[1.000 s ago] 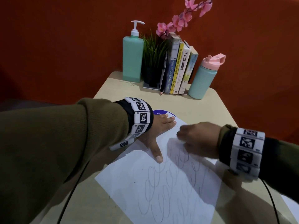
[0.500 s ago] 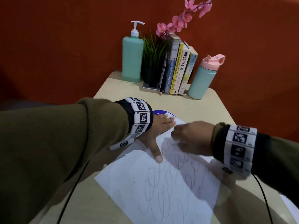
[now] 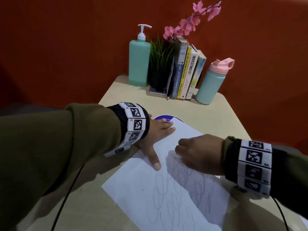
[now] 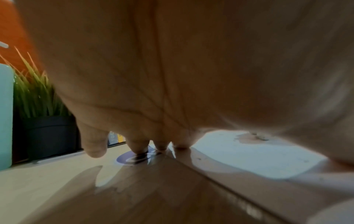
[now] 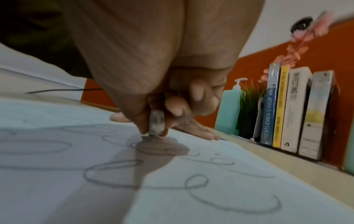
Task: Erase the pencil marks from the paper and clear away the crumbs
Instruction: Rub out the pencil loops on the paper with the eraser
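A white sheet of paper lies askew on the beige table, covered in looping pencil marks. My left hand lies flat on the paper's far left corner, fingers straight and thumb spread out over the sheet. My right hand sits just right of that thumb, fingers curled. In the right wrist view it pinches a smudged grey-white eraser whose tip touches the paper among the pencil loops. In the left wrist view my fingertips press down at the paper's edge.
Along the table's far edge stand a teal pump bottle, a potted grass plant, a row of books and a teal flask with a pink lid. A pencil leans there. A blue round sticker peeks out beyond the paper.
My right hand with the eraser slid left across the upper part of the paper, then back slightly right. The left hand stayed pressed in place.
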### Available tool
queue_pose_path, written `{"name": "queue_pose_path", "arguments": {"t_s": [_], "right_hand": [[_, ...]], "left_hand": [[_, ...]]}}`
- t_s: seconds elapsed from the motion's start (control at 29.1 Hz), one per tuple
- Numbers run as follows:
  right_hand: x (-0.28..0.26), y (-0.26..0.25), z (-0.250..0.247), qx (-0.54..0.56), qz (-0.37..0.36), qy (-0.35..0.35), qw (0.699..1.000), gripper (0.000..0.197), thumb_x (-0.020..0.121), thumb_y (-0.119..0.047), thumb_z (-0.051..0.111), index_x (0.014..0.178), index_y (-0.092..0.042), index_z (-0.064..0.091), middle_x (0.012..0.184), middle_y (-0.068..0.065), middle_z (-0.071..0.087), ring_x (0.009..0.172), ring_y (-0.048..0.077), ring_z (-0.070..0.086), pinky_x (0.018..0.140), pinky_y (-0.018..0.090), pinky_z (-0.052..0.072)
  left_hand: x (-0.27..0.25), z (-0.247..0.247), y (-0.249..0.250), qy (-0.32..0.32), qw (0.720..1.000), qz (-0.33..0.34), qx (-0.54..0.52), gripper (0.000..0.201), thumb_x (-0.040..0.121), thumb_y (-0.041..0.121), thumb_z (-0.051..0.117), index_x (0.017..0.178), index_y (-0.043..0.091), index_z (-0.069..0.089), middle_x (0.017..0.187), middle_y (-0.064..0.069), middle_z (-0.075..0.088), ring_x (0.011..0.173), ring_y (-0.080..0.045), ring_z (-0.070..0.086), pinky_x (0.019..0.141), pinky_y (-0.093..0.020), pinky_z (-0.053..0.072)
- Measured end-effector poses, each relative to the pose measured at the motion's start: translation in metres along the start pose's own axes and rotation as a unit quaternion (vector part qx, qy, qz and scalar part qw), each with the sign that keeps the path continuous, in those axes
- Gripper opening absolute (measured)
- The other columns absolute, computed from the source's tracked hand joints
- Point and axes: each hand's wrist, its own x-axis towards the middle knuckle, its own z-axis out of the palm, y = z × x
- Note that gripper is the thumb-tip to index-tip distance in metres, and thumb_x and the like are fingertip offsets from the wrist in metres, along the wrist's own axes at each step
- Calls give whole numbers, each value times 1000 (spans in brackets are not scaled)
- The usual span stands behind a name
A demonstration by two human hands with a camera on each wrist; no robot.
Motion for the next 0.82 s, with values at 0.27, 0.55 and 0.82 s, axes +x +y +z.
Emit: {"name": "queue_pose_path", "arguments": {"t_s": [0.27, 0.55, 0.82], "right_hand": [[13, 10, -6, 6, 40, -54, 998, 18, 96, -23, 36, 106, -16, 49, 106, 3, 54, 89, 28, 62, 74, 41, 54], [19, 26, -11, -17, 78, -59, 995, 25, 99, -28, 36, 115, -16, 51, 110, 2, 55, 81, 24, 55, 70, 35, 50], [18, 34, -10, -35, 57, -65, 996, 26, 100, -31, 35, 115, -17, 51, 113, 2, 56, 81, 22, 50, 69, 32, 44]], "left_hand": [[0, 1, 0, -1, 1000, 1, -14, 135, 62, 88, 57, 154, 23, -18, 161, 3, -25, 149, -17, -18, 119, -56, 1], [-2, -1, 2, 3, 1000, 4, -19, 132, 66, 83, 59, 154, 21, -17, 161, 1, -24, 149, -18, -19, 118, -49, -3], [-4, -3, 3, -5, 1000, 3, -24, 131, 68, 81, 60, 154, 21, -18, 161, 1, -26, 148, -18, -20, 118, -47, -3]]}}
